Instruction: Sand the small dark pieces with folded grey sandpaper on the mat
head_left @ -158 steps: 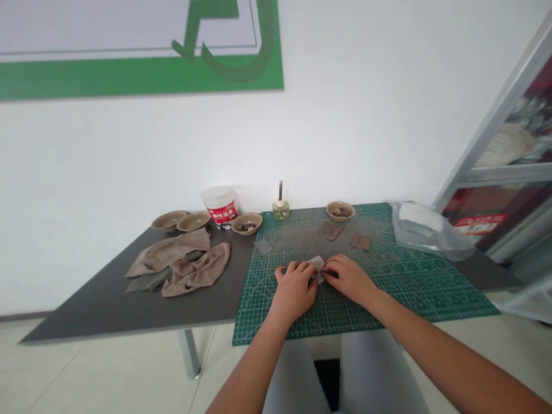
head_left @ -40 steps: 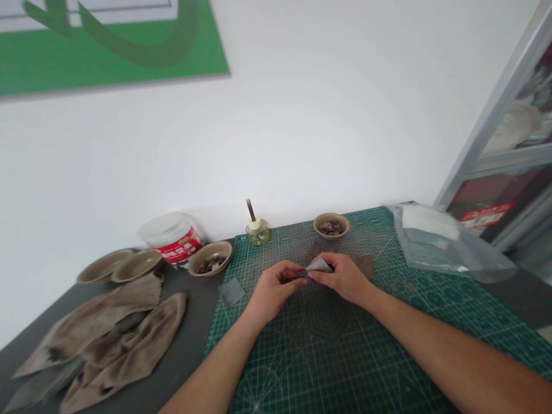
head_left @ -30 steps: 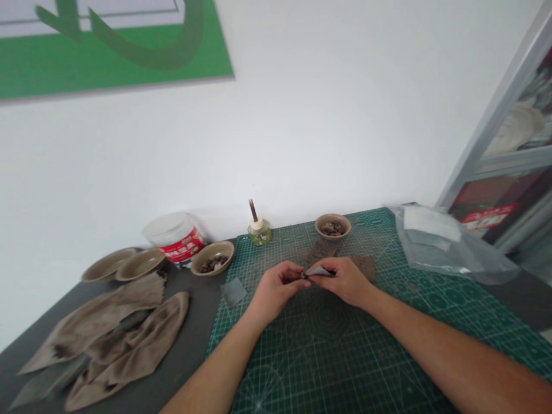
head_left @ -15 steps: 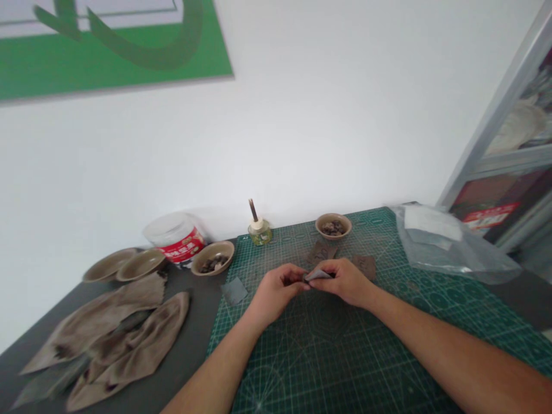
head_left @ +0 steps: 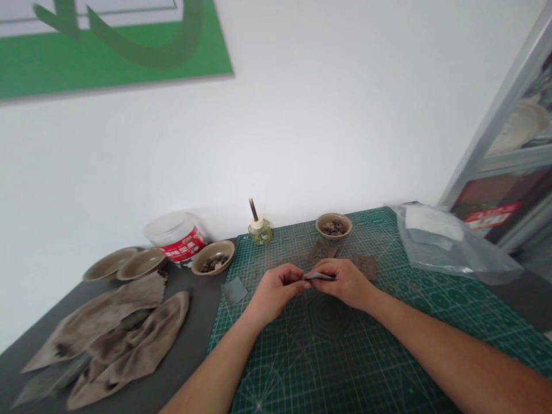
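Observation:
Above the green cutting mat point(head_left: 276, 356), both hands meet at the fingertips. My right hand point(head_left: 345, 280) is closed on a folded grey piece of sandpaper point(head_left: 319, 276). Beside it, my left hand point(head_left: 278, 290) pinches something small and dark against the sandpaper's edge; the fingers mostly hide it. Just behind the hands lie two brown sandpaper squares with handwritten marks, one at the left point(head_left: 319, 253) and one at the right point(head_left: 365, 266). A grey sandpaper square point(head_left: 234, 291) rests left of my left hand.
Small bowls of dark pebble-like pieces stand at the back point(head_left: 333, 218) and left point(head_left: 222, 249). Near them are a glass diffuser bottle point(head_left: 260, 232), a plastic tub point(head_left: 176, 233) and two more bowls point(head_left: 140, 264). Brown cloths point(head_left: 146, 345) lie left, a plastic bag point(head_left: 448, 247) right.
The sandpaper in my right hand has tilted flatter and shows more edge-on. Both hands stay in nearly the same place.

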Action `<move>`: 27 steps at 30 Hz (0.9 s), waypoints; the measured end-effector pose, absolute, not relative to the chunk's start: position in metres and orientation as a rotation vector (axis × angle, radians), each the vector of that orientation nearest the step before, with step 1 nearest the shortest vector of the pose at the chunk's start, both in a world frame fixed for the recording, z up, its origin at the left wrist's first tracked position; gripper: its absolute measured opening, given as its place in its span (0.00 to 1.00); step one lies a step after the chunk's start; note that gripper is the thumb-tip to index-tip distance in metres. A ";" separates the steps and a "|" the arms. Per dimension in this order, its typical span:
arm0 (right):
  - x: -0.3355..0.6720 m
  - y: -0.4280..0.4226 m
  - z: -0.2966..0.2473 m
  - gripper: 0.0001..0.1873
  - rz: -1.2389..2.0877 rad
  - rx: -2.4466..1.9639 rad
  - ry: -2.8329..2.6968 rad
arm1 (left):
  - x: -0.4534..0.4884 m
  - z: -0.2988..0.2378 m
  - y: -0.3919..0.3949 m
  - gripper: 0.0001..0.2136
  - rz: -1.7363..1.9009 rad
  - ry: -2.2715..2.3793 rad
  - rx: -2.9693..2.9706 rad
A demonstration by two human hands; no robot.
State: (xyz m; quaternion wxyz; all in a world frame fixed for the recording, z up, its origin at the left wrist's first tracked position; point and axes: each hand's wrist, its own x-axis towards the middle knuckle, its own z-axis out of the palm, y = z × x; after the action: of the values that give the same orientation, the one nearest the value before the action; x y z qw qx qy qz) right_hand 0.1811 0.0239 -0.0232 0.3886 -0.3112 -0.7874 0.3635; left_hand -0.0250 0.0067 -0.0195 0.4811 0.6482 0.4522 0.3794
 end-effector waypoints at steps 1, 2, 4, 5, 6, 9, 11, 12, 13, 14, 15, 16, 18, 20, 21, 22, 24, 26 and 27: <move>0.181 0.024 -0.023 0.12 0.917 -0.787 -2.000 | -0.025 -0.020 0.007 0.10 0.929 1.096 1.576; 0.181 0.024 -0.024 0.12 0.907 -0.784 -1.997 | -0.025 -0.020 0.007 0.10 0.931 1.088 1.570; 0.181 0.024 -0.024 0.12 0.887 -0.783 -1.994 | -0.025 -0.022 0.007 0.11 0.935 1.076 1.553; 0.180 0.024 -0.024 0.12 0.881 -0.783 -1.995 | -0.025 -0.022 0.007 0.11 0.935 1.073 1.547; 0.180 0.024 -0.024 0.13 0.879 -0.783 -1.997 | -0.026 -0.023 0.007 0.12 0.934 1.072 1.544; 0.180 0.024 -0.025 0.13 0.881 -0.792 -2.003 | -0.026 -0.022 0.007 0.11 0.921 1.074 1.551; 0.180 0.023 -0.025 0.13 0.888 -0.798 -2.002 | -0.026 -0.020 0.007 0.10 0.911 1.067 1.561; 0.180 0.023 -0.025 0.13 0.898 -0.795 -2.003 | -0.026 -0.020 0.007 0.10 0.908 1.060 1.566; 0.180 0.023 -0.024 0.12 0.912 -0.789 -2.004 | -0.026 -0.019 0.007 0.10 0.905 1.051 1.573; 0.180 0.022 -0.024 0.12 0.923 -0.785 -2.005 | -0.026 -0.019 0.007 0.10 0.904 1.044 1.580; 0.180 0.022 -0.024 0.12 0.927 -0.785 -2.002 | -0.026 -0.019 0.007 0.10 0.903 1.044 1.588; 0.180 0.022 -0.024 0.11 0.924 -0.788 -1.999 | -0.026 -0.019 0.007 0.10 0.904 1.052 1.597; 0.180 0.021 -0.024 0.11 0.904 -0.805 -1.988 | -0.026 -0.019 0.006 0.09 0.908 1.078 1.613; 0.180 0.021 -0.024 0.11 0.908 -0.809 -1.988 | -0.026 -0.018 0.006 0.09 0.907 1.086 1.622; 0.180 0.021 -0.024 0.11 0.921 -0.806 -1.992 | -0.026 -0.018 0.006 0.10 0.903 1.087 1.627; 0.180 0.021 -0.024 0.11 0.932 -0.807 -1.994 | -0.026 -0.017 0.005 0.10 0.895 1.090 1.632; 0.179 0.021 -0.024 0.11 0.933 -0.821 -1.987 | -0.026 -0.015 0.005 0.10 0.877 1.109 1.642; 0.179 0.021 -0.024 0.11 0.919 -0.831 -1.983 | -0.026 -0.014 0.004 0.10 0.879 1.115 1.642; 0.178 0.021 -0.024 0.11 0.920 -0.828 -1.985 | -0.026 -0.014 0.004 0.10 0.884 1.104 1.636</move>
State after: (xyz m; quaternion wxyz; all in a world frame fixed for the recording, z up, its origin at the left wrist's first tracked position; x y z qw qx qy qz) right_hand 0.1784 0.0206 -0.0244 0.3907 -0.3258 -0.7811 0.3621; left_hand -0.0261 0.0040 -0.0142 0.4702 0.6677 0.4504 0.3608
